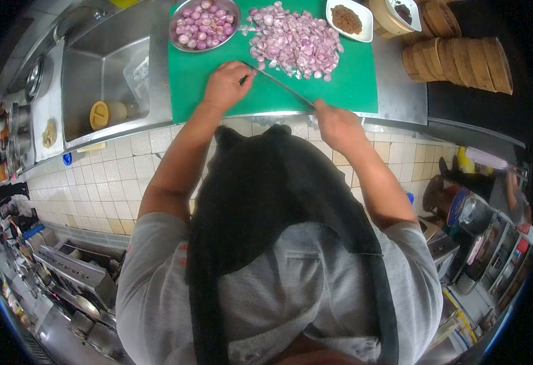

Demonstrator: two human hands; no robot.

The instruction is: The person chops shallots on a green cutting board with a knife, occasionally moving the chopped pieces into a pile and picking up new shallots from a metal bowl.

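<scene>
My right hand [337,126] is closed round the handle of a knife [285,88], whose thin blade slants up and left across a green cutting board [212,67]. Beside the blade's tip, my left hand [227,87] has its fingers curled together against the board. Whatever it holds, if anything, is hidden. Beyond the knife spreads a large heap of sliced shallots [295,41]. A steel bowl [236,23] of peeled whole shallots [204,25] stands at the board's far left corner.
At the far right of the board sits a white dish [368,31] of brown crumbly food [346,19]. Stacked bamboo steamers [461,61] stand farther right. To the left is a metal sink [105,61] with a yellow-lidded container [100,115]. Another person's arm [512,188] shows at far right.
</scene>
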